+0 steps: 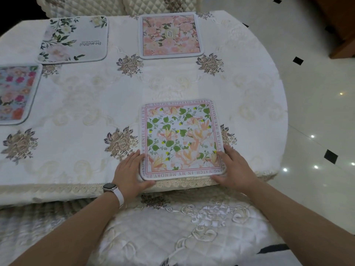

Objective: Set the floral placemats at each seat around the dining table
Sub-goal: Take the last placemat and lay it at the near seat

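Note:
A square floral placemat (181,139) with green leaves, peach flowers and a lettered border lies flat at the near edge of the dining table (92,100). My left hand (130,170) grips its near left corner, thumb under the front edge. My right hand (233,167) grips its near right corner the same way. A pink floral placemat (170,35) lies at the far side. A grey placemat (74,39) printed "Beautiful" lies at the far left. A blue placemat (16,95) with bright flowers lies at the left edge.
A cream embroidered cloth covers the table. A quilted chair seat (172,231) sits right below me, against the table's edge. Two quilted chair backs (107,5) stand at the far side. Shiny tiled floor (317,112) lies to the right, with a wooden cabinet (342,25) at the upper right.

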{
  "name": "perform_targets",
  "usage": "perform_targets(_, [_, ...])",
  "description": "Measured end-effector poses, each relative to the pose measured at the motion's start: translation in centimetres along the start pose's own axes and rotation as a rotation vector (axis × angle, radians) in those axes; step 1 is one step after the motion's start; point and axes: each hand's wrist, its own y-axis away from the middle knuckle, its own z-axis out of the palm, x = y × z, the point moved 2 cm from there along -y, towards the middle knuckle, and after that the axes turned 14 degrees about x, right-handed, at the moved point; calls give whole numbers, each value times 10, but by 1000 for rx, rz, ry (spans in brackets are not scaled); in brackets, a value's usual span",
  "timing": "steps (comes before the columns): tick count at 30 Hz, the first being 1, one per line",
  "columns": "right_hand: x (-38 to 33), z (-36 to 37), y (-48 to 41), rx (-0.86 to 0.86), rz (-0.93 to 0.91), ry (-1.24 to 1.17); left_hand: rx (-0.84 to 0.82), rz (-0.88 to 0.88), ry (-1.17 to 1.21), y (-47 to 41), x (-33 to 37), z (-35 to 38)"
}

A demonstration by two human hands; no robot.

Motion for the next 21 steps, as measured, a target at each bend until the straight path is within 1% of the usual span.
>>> perform_targets(12, [-2,-4,0,-10,-11,5,-39,6,-51,-1,3,-3])
perform_targets(17, [-6,-14,-5,-70,-26,32,-79,-27,-54,-1,9,-10])
perform_targets(19, [-10,-26,-10,-86,-22,35,-66,-63,-9,-1,14,-18])
perform_targets(21, [-15,-45,-16,-60,-20,12,4,-77,28,-1,21,-33])
